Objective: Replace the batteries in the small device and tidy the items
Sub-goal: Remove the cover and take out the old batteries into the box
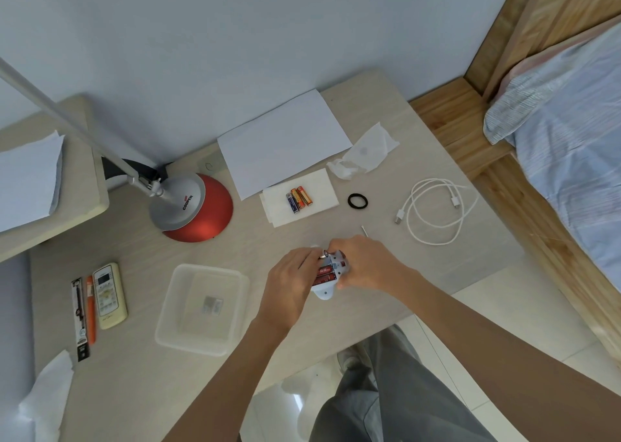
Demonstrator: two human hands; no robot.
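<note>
Device (327, 275) white, compartment open, red batteries inside | both hands gripping it

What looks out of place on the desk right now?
Little stands out. A crumpled tissue lies loose near the paper sheet, and a thin metal tool sits stray just beyond the right hand. Three batteries rest neatly on a napkin. No spill or damage shows.

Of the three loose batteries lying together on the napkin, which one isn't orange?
The leftmost battery of the row: its casing is dark blue, while the two batteries to its right are orange. All three lie side by side on the white napkin.
</note>
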